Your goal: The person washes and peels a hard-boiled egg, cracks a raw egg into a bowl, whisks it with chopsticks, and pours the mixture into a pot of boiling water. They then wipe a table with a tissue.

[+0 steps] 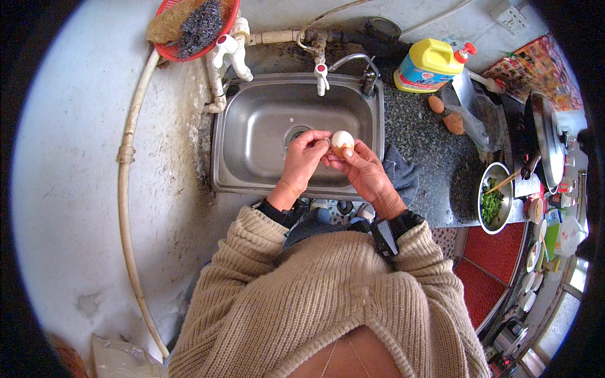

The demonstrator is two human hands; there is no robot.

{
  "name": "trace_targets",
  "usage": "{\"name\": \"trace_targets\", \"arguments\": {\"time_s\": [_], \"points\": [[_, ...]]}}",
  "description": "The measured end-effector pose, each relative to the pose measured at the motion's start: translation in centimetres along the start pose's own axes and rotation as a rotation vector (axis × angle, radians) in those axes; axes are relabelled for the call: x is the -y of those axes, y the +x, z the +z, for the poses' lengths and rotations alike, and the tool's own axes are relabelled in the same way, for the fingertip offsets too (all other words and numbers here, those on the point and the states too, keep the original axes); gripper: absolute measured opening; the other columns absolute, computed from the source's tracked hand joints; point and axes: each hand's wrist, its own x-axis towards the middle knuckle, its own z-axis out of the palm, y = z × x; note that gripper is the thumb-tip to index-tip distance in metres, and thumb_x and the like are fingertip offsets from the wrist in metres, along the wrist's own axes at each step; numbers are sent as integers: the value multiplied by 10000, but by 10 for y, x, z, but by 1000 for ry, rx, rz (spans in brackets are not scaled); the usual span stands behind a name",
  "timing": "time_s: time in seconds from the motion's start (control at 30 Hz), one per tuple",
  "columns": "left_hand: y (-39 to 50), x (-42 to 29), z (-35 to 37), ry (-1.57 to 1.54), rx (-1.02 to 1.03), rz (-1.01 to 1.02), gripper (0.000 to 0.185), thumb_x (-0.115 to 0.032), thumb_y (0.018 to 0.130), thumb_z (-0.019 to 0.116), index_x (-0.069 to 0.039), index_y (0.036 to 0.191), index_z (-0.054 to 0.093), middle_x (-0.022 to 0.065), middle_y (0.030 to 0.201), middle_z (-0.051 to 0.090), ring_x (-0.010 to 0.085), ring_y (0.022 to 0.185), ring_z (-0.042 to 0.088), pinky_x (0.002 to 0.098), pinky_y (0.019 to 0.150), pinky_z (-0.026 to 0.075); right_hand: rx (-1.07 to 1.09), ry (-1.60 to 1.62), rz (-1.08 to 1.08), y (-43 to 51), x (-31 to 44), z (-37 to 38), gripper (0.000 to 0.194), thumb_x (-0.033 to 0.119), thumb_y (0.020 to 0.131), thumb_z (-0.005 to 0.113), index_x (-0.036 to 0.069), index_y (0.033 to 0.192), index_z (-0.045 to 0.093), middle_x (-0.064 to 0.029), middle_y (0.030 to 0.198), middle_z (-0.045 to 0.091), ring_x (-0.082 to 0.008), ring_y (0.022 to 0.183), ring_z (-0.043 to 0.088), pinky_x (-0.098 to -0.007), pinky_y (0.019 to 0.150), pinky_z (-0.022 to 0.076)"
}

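Over the stainless steel sink (255, 127), my right hand (368, 172) holds a partly peeled boiled egg (342, 140). The egg's upper part is bare and white, while brown shell still covers the lower part. My left hand (305, 163) is beside the egg, its thumb and forefinger pinched together near the shell's edge; whether a bit of shell is between them I cannot tell. A small pale fragment (291, 120) lies in the sink near the drain. On the speckled counter at the right lie a brown egg (436, 104) and another brown, rough-looking item (453, 123).
White taps (321, 78) stand behind the sink. A yellow detergent jug (425, 66) sits at the back right. A metal bowl (509, 198) with chopped greens and chopsticks rests near the counter's front edge. A red basket (231, 23) with scourers hangs at upper left.
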Motion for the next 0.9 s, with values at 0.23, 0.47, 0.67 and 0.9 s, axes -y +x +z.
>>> {"name": "trace_targets", "arguments": {"time_s": [0.23,0.47,0.67,0.9], "points": [[-2,-3,9,21,-49,27,253,-155,968,628,32,1136,652,48,931,679,88,739,617,226,666,513,1,96,35,2,-7,-8,379,191,1003,597,28,1339,531,-122,1223,652,-244,1101,650,-343,936,537],[-4,-5,3,-33,0,-41,287,-195,971,651,28,1152,662,34,964,681,67,774,611,220,718,508,22,101,19,2,-10,-12,356,201,1013,585,30,1324,558,-98,1212,656,-215,1073,648,-321,919,526],[-3,-1,0,-4,-26,-16,278,-186,961,664,29,1137,674,30,978,677,68,822,613,226,737,509,-10,16,6,0,-1,3,391,203,1006,600,7,1337,529,-100,1197,654,-224,1071,653,-325,929,525],[-4,4,4,223,-79,132,268,-171,943,677,18,1133,676,36,985,677,83,853,617,233,734,523,-138,-281,-84,3,0,11,416,205,972,660,-13,1295,516,-99,1154,656,-207,1012,672,-333,896,533]]}}
